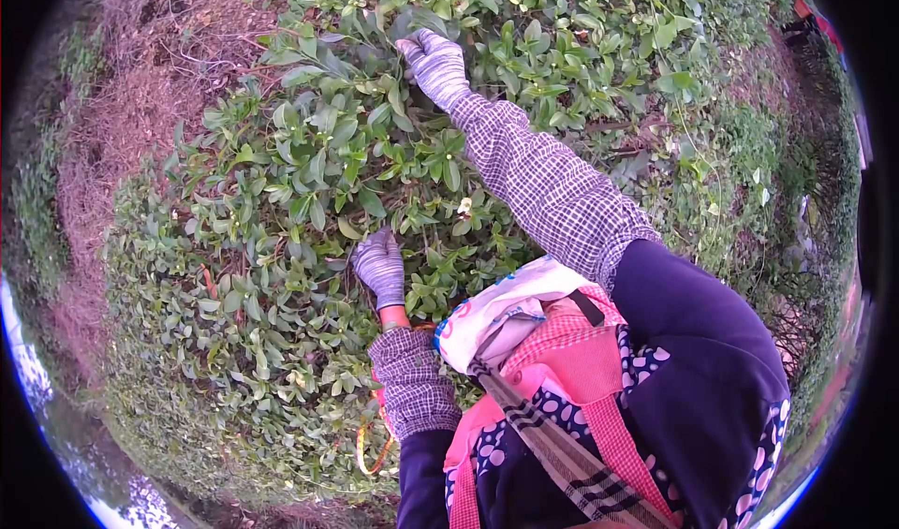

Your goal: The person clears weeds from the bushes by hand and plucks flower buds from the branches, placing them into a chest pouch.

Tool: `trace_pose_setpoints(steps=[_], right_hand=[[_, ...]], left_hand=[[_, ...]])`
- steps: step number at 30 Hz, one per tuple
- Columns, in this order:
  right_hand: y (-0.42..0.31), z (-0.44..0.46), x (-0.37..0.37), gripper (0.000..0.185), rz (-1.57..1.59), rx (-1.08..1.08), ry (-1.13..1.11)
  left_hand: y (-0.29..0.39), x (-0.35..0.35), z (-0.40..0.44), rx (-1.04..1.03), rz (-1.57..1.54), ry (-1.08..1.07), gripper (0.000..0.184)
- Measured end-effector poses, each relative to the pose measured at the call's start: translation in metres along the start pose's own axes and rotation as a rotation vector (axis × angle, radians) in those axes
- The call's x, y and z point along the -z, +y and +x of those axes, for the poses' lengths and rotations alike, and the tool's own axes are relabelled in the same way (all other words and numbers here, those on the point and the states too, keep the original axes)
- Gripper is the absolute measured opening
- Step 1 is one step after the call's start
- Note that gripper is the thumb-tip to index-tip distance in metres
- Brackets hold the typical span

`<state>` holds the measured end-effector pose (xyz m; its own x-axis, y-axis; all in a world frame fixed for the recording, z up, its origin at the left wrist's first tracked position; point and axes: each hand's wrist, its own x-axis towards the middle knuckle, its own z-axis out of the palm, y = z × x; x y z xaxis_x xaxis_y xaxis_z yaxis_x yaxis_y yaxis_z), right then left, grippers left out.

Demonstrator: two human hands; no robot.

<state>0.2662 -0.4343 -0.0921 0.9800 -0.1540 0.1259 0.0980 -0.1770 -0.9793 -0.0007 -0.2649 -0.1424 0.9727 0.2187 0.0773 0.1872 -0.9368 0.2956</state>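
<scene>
My left hand [378, 265], in a grey striped glove, is among the leaves of a green bush [309, 168] near the centre of the view. Its fingers are curled at the stems, and what they hold, if anything, is hidden by leaves. My right hand [434, 66], gloved the same way, reaches to the upper part of the bush. Its fingers are bent together against the leaves, and anything between them is too small to make out. A pale flower [464, 208] shows between the two hands.
An open white bag [492, 318] hangs at my chest over a pink checked apron [576, 351]. A yellow and red strap [375, 454] dangles by my left sleeve. Dry brown ground [140, 98] lies at the upper left. Something red [828, 31] shows at the far right.
</scene>
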Motion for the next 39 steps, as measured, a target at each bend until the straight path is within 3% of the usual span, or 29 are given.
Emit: trace_pose_setpoints(steps=[3,4,5,6,7,8,14,16,17,18,20,22,23,26,27,28,29,31,32,34,35,36,38,39], right_hand=[[-0.009,-0.023,0.033,0.022,-0.253,0.118,-0.197],[-0.006,-0.031,0.047,0.022,-0.331,0.055,-0.32],[-0.01,-0.041,0.064,0.024,-0.3,-0.196,-0.458],[0.013,-0.051,0.076,0.024,-0.545,0.096,-0.47],[-0.006,-0.062,0.095,0.025,-0.398,-0.383,-0.665],[0.006,-0.077,0.103,0.028,-0.114,-0.615,-0.614],[0.014,-0.11,0.126,0.033,0.38,-0.909,-0.431],[0.031,-0.133,0.138,0.031,0.45,-0.929,-0.618],[0.024,-0.141,0.143,0.026,0.256,-1.0,-0.679],[0.034,-0.155,0.149,0.026,0.27,-0.906,-0.738],[-0.004,-0.17,0.148,0.029,-0.079,-0.753,-0.688],[0.025,-0.199,0.147,0.032,0.114,-0.684,-0.546],[0.002,-0.211,0.156,0.032,0.082,-0.644,-0.539],[-0.067,-0.251,0.201,0.033,-0.028,-0.435,-0.513],[-0.081,-0.262,0.222,0.034,-0.121,-0.432,-0.608],[-0.092,-0.276,0.239,0.033,-0.286,-0.27,-0.582],[-0.092,-0.287,0.257,0.031,-0.201,-0.149,-0.542],[-0.164,-0.29,0.305,0.026,-0.062,-0.205,-0.602],[-0.16,-0.295,0.342,0.028,-0.251,-0.099,-0.611],[-0.175,-0.299,0.376,0.035,-0.192,-0.299,-0.179],[-0.167,-0.298,0.39,0.032,-0.147,-0.402,0.067],[-0.143,-0.302,0.413,0.03,-0.096,-0.486,0.197],[-0.022,-0.336,0.479,0.038,-0.158,-0.664,0.161],[-0.004,-0.364,0.474,0.046,-1.011,-0.485,-0.186]], left_hand=[[0.003,0.0,0.003,0.022,0.053,-0.021,0.018],[0.003,0.0,0.005,0.015,0.045,-0.012,0.018],[0.003,0.0,0.006,0.007,0.032,-0.006,0.018],[0.003,0.0,0.005,0.0,0.02,-0.003,0.018],[0.002,0.0,0.004,-0.004,0.009,-0.009,0.019],[0.002,0.001,0.005,-0.008,0.006,-0.007,0.019],[0.009,0.002,0.001,0.003,-0.015,0.014,0.019],[0.011,0.003,0.001,0.006,-0.032,0.011,0.018],[0.011,0.003,0.0,0.013,-0.046,0.001,0.018],[0.012,0.002,-0.002,0.021,-0.059,-0.007,0.018],[0.008,0.001,-0.003,0.011,-0.028,-0.017,0.018],[0.005,-0.003,-0.005,-0.009,0.051,-0.024,0.021],[-0.002,-0.01,-0.003,0.02,0.16,-0.058,0.022],[-0.008,-0.021,-0.013,0.122,0.072,0.034,0.026],[-0.005,-0.015,-0.015,0.074,0.227,-0.073,0.027],[0.0,-0.011,-0.009,0.083,0.218,-0.066,0.027],[0.003,-0.008,-0.005,0.036,0.176,-0.105,0.026],[-0.009,-0.02,-0.004,-0.027,0.048,-0.11,0.027],[0.005,-0.01,-0.002,-0.012,0.038,-0.021,0.027],[0.015,-0.009,0.011,-0.019,-0.147,0.04,0.027],[0.033,0.006,0.015,0.068,-0.079,-0.074,0.026],[0.026,-0.005,0.018,0.038,-0.131,-0.089,0.026],[0.03,-0.007,0.015,0.01,-0.159,-0.05,0.027],[0.03,-0.007,0.012,0.024,-0.138,-0.059,0.026]])
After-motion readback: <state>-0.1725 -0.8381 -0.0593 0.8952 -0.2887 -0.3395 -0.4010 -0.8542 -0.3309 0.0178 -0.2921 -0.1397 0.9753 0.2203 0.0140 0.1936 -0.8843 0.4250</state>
